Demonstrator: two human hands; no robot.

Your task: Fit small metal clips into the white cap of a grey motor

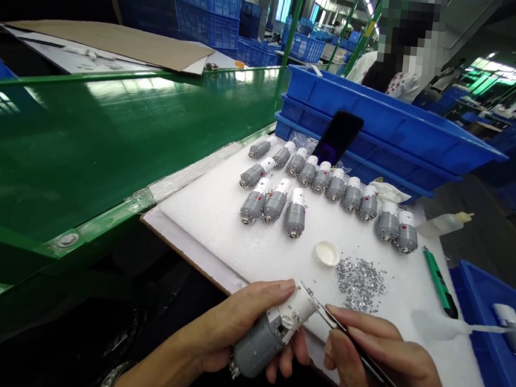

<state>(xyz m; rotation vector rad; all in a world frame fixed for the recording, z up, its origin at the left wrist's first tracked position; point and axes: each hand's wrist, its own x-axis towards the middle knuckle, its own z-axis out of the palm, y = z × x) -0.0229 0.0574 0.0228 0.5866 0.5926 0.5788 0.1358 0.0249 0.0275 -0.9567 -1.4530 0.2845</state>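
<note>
Lower centre, the left hand (239, 316) has its fingers wrapped round a grey-and-white cylindrical model (259, 346), white end up, presumably for access; the right hand (384, 351) pinches tweezers (365, 355) there, silver bits (361, 282) spread nearby, likely for easy reach.

**Access and Clearance**

Bare foam sheet (205, 216) gives passage left of the front cylindrical models (276, 202), and between the rear model row (335, 187) and the white cap (326, 253). A narrower lane runs between the loose metallic pieces (361, 284) and the green tool (439, 283).

Obstructions: blue crates (396, 125) and a tilted smartphone (339, 134) bar the far side; a squeeze bottle (444, 224) stands at right. The left hand (239, 316), held model (258, 345), tweezers (385, 379) and right hand (409, 369) occupy the near edge.
</note>
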